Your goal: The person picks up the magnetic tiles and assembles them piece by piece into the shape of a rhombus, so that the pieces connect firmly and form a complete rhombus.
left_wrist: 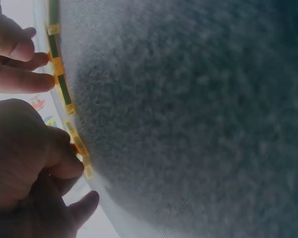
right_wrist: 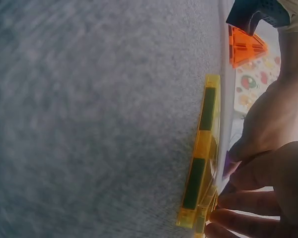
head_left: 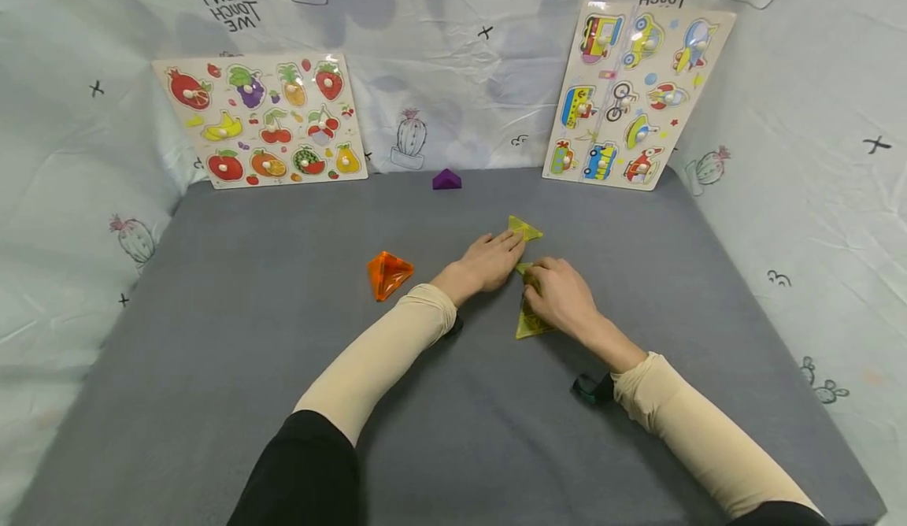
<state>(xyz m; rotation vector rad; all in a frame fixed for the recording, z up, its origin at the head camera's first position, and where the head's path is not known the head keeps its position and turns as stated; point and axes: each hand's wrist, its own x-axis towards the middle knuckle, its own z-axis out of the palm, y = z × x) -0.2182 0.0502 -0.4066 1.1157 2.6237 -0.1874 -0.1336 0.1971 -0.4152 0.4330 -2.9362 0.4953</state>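
Observation:
Two yellow translucent triangular tiles lie flat on the grey table, right of its middle. My left hand reaches over the smaller yellow tile, its fingers extended and resting on that piece. Closer to me, the larger yellow tile is partly covered by my right hand, whose fingertips touch its upper side. In the right wrist view the edge of this larger tile shows dark strips, and the two pieces appear to meet or overlap near the fingers. The left wrist view shows both tiles edge-on under the fingertips.
Left of my hands stands an orange translucent pyramid. A purple piece sits at the table's back edge. Behind, a fruit puzzle board leans at the left and a vehicle puzzle board at the right, against patterned cloth.

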